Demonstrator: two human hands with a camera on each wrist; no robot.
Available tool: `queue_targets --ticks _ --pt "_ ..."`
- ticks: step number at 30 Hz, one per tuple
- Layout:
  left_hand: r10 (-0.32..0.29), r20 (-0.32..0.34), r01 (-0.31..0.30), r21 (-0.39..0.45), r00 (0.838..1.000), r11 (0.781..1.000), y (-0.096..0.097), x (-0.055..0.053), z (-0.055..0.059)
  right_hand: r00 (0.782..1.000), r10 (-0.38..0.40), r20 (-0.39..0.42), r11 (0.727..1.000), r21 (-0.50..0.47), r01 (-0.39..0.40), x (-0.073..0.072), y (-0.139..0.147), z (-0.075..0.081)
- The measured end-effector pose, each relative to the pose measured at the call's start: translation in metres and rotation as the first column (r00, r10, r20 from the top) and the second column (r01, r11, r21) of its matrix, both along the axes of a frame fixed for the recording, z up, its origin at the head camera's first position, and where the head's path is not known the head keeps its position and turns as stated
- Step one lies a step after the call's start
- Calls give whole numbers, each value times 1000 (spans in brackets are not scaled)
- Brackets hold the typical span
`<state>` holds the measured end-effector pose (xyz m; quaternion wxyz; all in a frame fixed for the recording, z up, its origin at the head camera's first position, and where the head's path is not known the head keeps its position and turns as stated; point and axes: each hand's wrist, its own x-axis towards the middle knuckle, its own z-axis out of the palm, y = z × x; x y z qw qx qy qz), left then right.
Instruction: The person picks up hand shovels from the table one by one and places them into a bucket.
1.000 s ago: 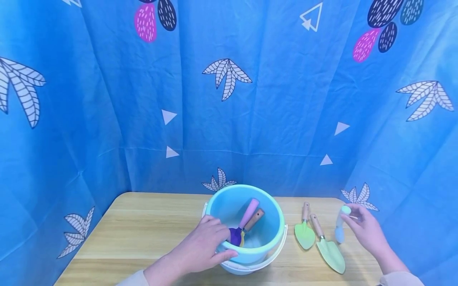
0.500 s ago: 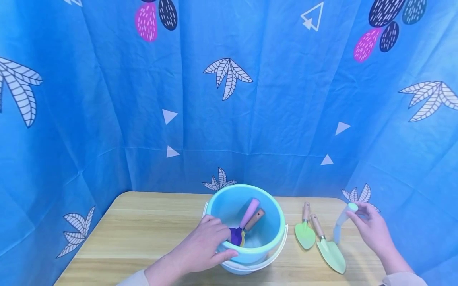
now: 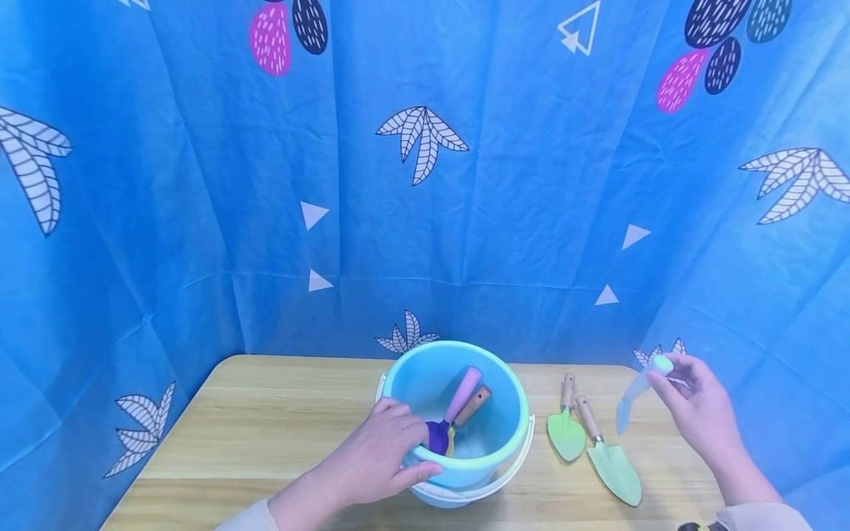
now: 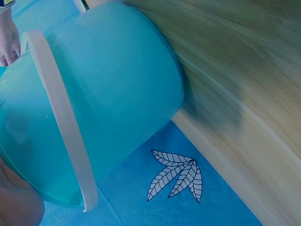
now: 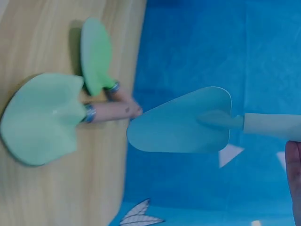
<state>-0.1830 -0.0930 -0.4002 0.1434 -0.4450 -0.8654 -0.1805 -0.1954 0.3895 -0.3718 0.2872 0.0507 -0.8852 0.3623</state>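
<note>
My left hand (image 3: 372, 457) grips the near left rim of a light blue bucket (image 3: 465, 477), fingers over the rim and thumb outside. In the left wrist view the bucket's outer wall (image 4: 122, 89) fills much of the picture. Inside the bucket lie a purple scoop (image 3: 437, 438) with a lilac handle and a wooden-handled tool (image 3: 473, 407) with a yellow part partly hidden. At the right, my right hand (image 3: 705, 413) holds a blue trowel (image 5: 183, 125) by its pale handle, blade pointing down and left, above the table.
Two wooden-handled trowels lie right of the bucket: a bright green trowel (image 3: 567, 436) and a larger pale green trowel (image 3: 615, 474). The bucket's white handle (image 3: 505, 478) hangs down at its front. A blue patterned curtain (image 3: 531, 184) surrounds the wooden table (image 3: 279, 413).
My right hand has risen and moved slightly right with the blue trowel, which has tilted and lifted away from the table. The left hand and bucket have stayed put.
</note>
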Motion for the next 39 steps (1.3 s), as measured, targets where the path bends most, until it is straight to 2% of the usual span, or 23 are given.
queue_targets --ticks 14,19,22,26,33,39 --pt "11 22 -11 -9 1000 1000 -1 0 0 995 48 -86 998 -36 -51 13 -38 35" --pt "7 -8 -7 3 1000 1000 -1 1 0 990 73 -118 994 -67 -81 16 -49 46" --pt "4 -26 -4 6 1000 1000 -1 1 0 986 95 -140 991 -82 -107 18 -55 52" --pt "4 -17 -4 3 1000 1000 -2 1 1 977 124 -175 986 -90 -141 20 -63 60" --pt "6 -17 -6 8 1000 1000 -2 1 2 966 125 -227 982 -109 -153 21 -71 70" --pt "13 15 -13 -10 1000 1000 -1 2 2 953 140 -268 978 -111 -175 22 -78 78"
